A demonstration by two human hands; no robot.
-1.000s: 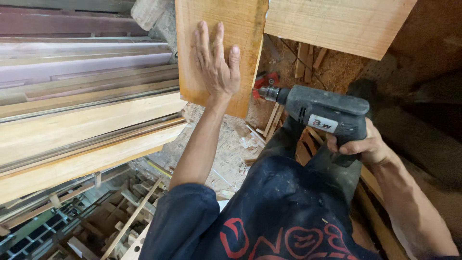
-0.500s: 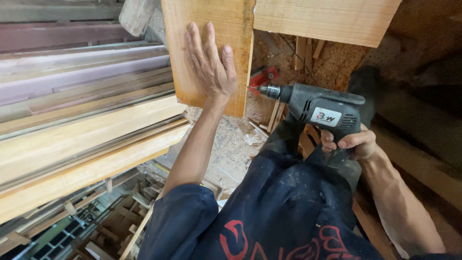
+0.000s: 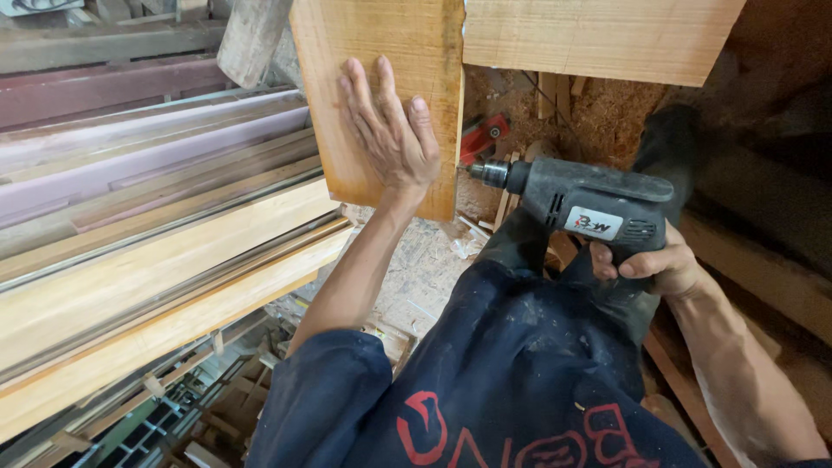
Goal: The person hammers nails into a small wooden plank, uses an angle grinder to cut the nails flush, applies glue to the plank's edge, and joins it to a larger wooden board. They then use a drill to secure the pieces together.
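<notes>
My left hand (image 3: 387, 132) lies flat, fingers spread, on a reddish-brown wooden board (image 3: 381, 61) that reaches up and out of view. My right hand (image 3: 654, 264) grips the handle of a dark grey electric drill (image 3: 589, 201). The drill points left, and its chuck sits at the board's right edge, just below my left thumb. A second, paler board (image 3: 598, 35) meets the first one at the top right.
Long planks and pale strips (image 3: 156, 251) are stacked on the left. Sawdust and wood scraps (image 3: 598, 121) cover the ground behind the drill, beside a red tool (image 3: 484, 136). My dark trousers (image 3: 529, 364) fill the lower middle, with a dark foot (image 3: 663, 143) beyond the drill.
The drill has moved left, and its tip now reaches the edge of the board under my left hand. My left hand stays flat on the board.
</notes>
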